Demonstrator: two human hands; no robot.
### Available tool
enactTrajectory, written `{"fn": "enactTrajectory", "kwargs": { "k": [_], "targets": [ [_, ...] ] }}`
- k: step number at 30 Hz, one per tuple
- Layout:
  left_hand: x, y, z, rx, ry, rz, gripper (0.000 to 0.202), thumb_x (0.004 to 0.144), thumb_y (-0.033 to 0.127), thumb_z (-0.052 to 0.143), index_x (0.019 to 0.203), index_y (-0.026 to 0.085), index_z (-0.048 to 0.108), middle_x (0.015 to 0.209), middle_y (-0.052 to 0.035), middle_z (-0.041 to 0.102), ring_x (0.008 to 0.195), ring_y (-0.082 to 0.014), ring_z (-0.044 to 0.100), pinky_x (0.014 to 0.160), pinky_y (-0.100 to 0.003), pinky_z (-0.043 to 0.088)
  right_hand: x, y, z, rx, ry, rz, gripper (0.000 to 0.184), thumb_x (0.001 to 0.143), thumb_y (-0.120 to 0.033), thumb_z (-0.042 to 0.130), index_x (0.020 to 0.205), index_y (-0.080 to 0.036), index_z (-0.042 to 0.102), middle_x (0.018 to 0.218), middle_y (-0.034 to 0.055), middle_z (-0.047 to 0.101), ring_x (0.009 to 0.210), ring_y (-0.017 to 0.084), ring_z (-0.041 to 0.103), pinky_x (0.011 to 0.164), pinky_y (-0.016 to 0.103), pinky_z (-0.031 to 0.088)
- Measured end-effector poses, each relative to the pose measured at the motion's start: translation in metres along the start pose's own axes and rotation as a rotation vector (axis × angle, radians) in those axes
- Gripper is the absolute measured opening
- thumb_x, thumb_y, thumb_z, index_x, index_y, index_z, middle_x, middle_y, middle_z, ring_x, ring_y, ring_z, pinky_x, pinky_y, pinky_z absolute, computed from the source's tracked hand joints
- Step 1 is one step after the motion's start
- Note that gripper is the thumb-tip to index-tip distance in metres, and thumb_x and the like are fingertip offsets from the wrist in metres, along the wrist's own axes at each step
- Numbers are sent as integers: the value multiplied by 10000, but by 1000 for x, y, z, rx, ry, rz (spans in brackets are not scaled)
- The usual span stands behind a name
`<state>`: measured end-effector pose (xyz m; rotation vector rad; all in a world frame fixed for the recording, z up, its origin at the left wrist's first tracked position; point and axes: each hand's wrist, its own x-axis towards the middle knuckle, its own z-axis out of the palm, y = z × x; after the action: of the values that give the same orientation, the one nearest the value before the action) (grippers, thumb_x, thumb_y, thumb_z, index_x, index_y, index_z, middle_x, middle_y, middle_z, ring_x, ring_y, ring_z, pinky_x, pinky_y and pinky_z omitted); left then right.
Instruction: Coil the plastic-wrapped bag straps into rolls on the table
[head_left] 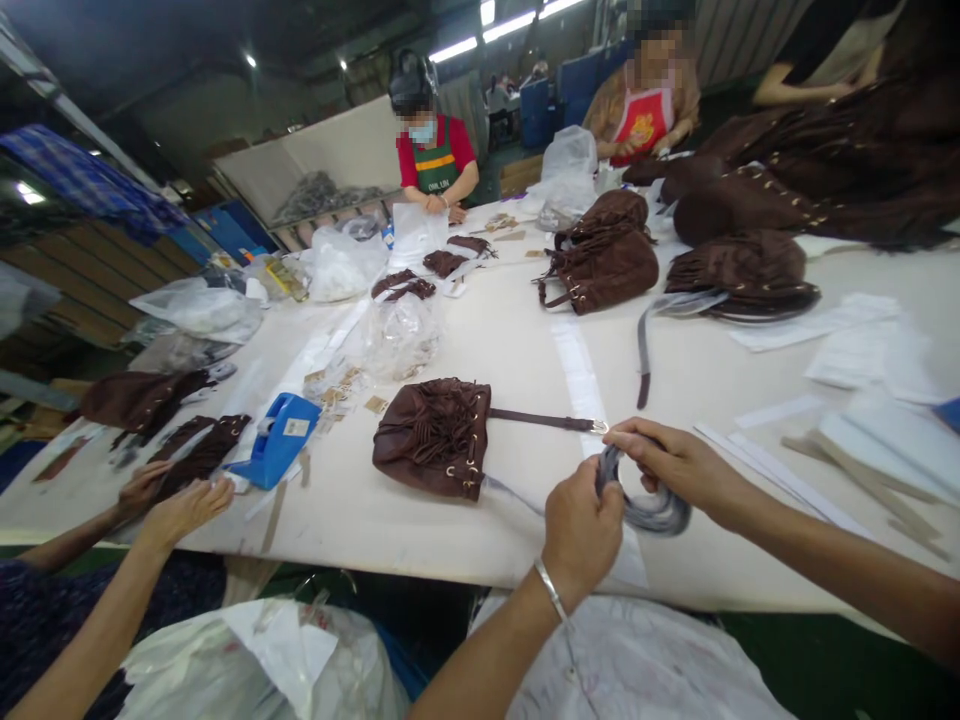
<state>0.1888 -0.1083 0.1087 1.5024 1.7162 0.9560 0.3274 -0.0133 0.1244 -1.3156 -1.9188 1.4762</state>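
Note:
A dark brown fringed bag point(427, 440) with gold eyelets lies on its side in front of me. Its strap point(540, 418) stretches right to a metal buckle point(599, 427). My left hand point(583, 525) is closed on a coiled strap in greyish plastic wrap point(660, 515), and a wrapped length runs from there back to the bag. My right hand point(675, 465) is closed on the upper part of the same coil, its fingertips beside the buckle. Whether they touch the buckle I cannot tell.
A blue tape dispenser point(281, 440) stands left, beside a co-worker's hands point(187, 505) at another brown piece. More brown bags point(607, 255) lie farther back. White sheets point(874, 350) are stacked right. Crumpled clear plastic point(401, 335) lies mid-table; two people work across the table.

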Motion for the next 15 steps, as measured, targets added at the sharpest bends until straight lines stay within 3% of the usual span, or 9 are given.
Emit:
{"fn": "enactTrajectory", "kwargs": {
  "k": [5,8,12,15],
  "targets": [
    [7,7,-2,187,11,-1,283,956,276,346,1050,205,603,773,-39,665,694,-206,592,625,-297,389,-11,0,0,168,44,38,432,862,-605,540,1016,-210,624,738,-13,594,558,104,526,514,213,398],
    [12,6,-5,209,-41,20,259,936,265,369,962,193,616,739,-40,652,668,-205,574,614,-302,377,-20,-3,-1,216,26,49,480,858,-607,552,1104,-201,613,699,-6,578,632,135,559,579,229,434],
    [23,-4,-11,-62,-129,-22,192,888,266,439,822,186,600,683,-6,593,638,-166,517,590,-268,360,-32,-14,-9,374,-45,44,509,883,-569,537,1221,-192,589,852,43,641,781,170,610,729,278,492],
    [30,-11,-17,-408,-266,-140,161,838,277,489,776,165,587,676,10,561,630,-133,484,591,-240,359,-39,-22,-25,473,-289,43,587,878,-545,529,1360,-211,506,1113,104,649,1022,245,627,860,370,510]
  ]
}}
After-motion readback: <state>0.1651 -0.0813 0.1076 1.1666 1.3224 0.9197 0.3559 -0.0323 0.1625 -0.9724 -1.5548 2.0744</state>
